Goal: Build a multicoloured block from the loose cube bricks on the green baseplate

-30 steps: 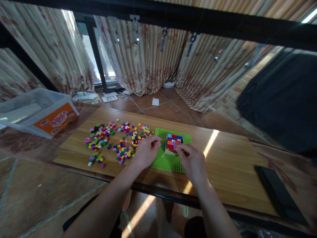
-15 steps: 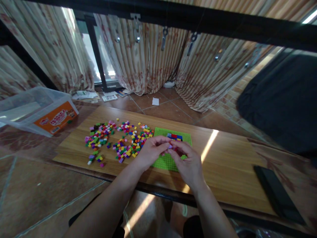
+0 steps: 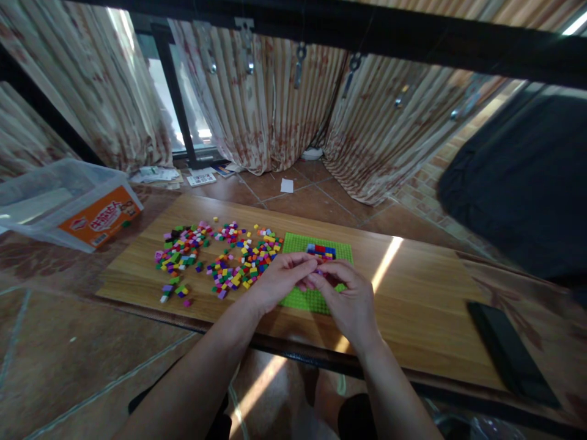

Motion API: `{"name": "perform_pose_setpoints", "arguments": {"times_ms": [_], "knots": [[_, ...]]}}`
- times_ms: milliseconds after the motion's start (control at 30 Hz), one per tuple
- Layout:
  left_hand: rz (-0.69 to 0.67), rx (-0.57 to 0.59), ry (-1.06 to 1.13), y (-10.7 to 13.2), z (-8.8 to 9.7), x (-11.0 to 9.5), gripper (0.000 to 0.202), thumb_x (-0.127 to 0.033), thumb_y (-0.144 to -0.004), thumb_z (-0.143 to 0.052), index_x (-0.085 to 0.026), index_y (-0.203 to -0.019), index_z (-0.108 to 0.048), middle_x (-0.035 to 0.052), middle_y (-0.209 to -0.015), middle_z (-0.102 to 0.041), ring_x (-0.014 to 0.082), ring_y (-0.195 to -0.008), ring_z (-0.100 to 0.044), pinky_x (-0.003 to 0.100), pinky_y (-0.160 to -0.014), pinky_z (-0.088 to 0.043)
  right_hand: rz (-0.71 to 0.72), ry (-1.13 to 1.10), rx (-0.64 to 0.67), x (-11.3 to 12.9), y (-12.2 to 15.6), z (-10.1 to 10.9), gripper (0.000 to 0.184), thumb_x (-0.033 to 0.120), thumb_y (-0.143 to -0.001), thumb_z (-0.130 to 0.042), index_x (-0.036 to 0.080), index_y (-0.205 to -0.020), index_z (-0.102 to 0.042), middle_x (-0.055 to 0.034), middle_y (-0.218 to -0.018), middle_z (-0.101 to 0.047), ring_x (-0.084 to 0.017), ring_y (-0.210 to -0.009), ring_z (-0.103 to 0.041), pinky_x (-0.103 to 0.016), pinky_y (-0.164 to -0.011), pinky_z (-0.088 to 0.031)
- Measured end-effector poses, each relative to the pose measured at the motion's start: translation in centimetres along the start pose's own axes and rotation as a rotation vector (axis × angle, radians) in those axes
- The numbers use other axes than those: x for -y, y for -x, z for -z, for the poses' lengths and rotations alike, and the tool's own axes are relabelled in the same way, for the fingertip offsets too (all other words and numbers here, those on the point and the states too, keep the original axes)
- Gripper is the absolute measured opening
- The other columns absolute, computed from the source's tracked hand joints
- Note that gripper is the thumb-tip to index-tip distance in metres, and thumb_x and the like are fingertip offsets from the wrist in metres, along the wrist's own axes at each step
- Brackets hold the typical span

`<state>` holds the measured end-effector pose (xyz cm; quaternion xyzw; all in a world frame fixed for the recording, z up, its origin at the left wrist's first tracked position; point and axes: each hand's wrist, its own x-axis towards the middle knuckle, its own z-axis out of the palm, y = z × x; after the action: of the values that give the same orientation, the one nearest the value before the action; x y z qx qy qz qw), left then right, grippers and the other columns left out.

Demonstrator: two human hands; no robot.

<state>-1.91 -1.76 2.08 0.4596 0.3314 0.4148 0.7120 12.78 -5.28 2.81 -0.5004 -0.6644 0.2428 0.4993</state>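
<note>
My left hand (image 3: 285, 276) and my right hand (image 3: 345, 292) meet over the green studded baseplate (image 3: 305, 300), fingertips pinched together. Between them a small purple toy brick (image 3: 320, 271) barely shows, mostly covered by the fingers. Just beyond my hands, a block of joined red, blue and yellow bricks (image 3: 321, 250) sits on the far part of the baseplate, its near side hidden by my fingers. To the left of my left hand, many loose coloured bricks (image 3: 236, 272) lie scattered in heaps.
The wooden board (image 3: 422, 305) bears all of this. At far left stands a clear plastic bin (image 3: 68, 189) with an orange label. A black flat object (image 3: 511, 354) lies at the right end. Papers (image 3: 158, 175) and curtains (image 3: 293, 110) are behind.
My fingers have closed further over the purple brick, so less of it shows. Both hands stay over the baseplate; the view has shifted slightly.
</note>
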Motion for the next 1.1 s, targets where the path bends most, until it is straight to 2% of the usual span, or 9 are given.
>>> {"name": "perform_pose_setpoints", "arguments": {"times_ms": [200,433,633,800,933,1000,1100], "knots": [[0.055,-0.009,-0.024,0.2,0.2,-0.7,0.033,-0.034,-0.073,-0.073,-0.015,-0.1,-0.072,0.0015,-0.074,-0.067,0.0088,-0.062,-0.057,0.022,-0.062,-0.042,0.068,0.047,0.048,-0.2,0.2,0.1,0.006,0.027,-0.085,-0.068,0.025,-0.089,-0.072,-0.0016,-0.092,-0.067,-0.013,-0.079,-0.063,-0.025,-0.069,-0.051],[0.086,-0.025,-0.033,0.2,0.1,-0.8,0.034,-0.031,-0.069,-0.075,-0.015,-0.099,-0.073,0.0014,-0.074,-0.068,0.0084,-0.063,-0.055,0.021,-0.061,-0.041,0.081,0.099,0.091,0.0,0.2,0.1,0.009,0.027,-0.087,-0.066,0.023,-0.093,-0.072,-0.0029,-0.095,-0.068,-0.013,-0.08,-0.063,-0.025,-0.071,-0.052],[0.02,-0.043,-0.013,0.0,-0.1,-0.5,0.035,-0.036,-0.073,-0.072,-0.013,-0.099,-0.073,0.0026,-0.075,-0.068,0.0078,-0.059,-0.053,0.021,-0.057,-0.04,0.055,0.095,0.04,0.0,0.2,0.0,0.018,0.027,-0.083,-0.069,0.023,-0.101,-0.07,-0.0024,-0.096,-0.066,-0.013,-0.075,-0.061,-0.025,-0.066,-0.052],[-0.007,-0.031,-0.023,-0.1,0.1,-0.2,0.038,-0.039,-0.074,-0.071,-0.014,-0.102,-0.072,0.0025,-0.076,-0.067,0.0081,-0.06,-0.054,0.022,-0.058,-0.042,0.065,0.122,0.019,0.1,0.3,0.0,0.014,0.027,-0.086,-0.064,0.025,-0.099,-0.07,-0.0022,-0.093,-0.066,-0.013,-0.074,-0.062,-0.026,-0.067,-0.053],[-0.005,-0.02,-0.065,-0.1,0.0,-0.2,0.036,-0.042,-0.077,-0.068,-0.013,-0.099,-0.07,0.0021,-0.07,-0.067,0.0091,-0.058,-0.056,0.022,-0.058,-0.042,0.066,0.181,0.018,0.0,0.0,0.8,0.014,0.029,-0.088,-0.061,0.025,-0.098,-0.071,-0.0034,-0.095,-0.068,-0.014,-0.077,-0.064,-0.028,-0.069,-0.054],[-0.03,-0.076,-0.12,-0.2,0.0,-0.4,0.031,-0.039,-0.08,-0.064,-0.012,-0.094,-0.068,0.0027,-0.068,-0.068,0.0096,-0.057,-0.056,0.021,-0.057,-0.042,0.045,0.224,-0.027,-0.4,-0.4,1.7,0.015,0.03,-0.088,-0.061,0.025,-0.096,-0.072,-0.0035,-0.093,-0.069,-0.014,-0.073,-0.063,-0.028,-0.066,-0.053],[-0.085,-0.236,-0.246,-0.6,0.6,-0.6,0.021,-0.031,-0.082,-0.06,-0.012,-0.086,-0.066,0.0019,-0.062,-0.067,0.0095,-0.054,-0.055,0.021,-0.056,-0.042,0.025,0.289,-0.088,-1.4,-0.8,2.9,0.016,0.032,-0.087,-0.061,0.023,-0.094,-0.073,-0.0036,-0.09,-0.068,-0.013,-0.068,-0.061,-0.028,-0.062,-0.053]]}}
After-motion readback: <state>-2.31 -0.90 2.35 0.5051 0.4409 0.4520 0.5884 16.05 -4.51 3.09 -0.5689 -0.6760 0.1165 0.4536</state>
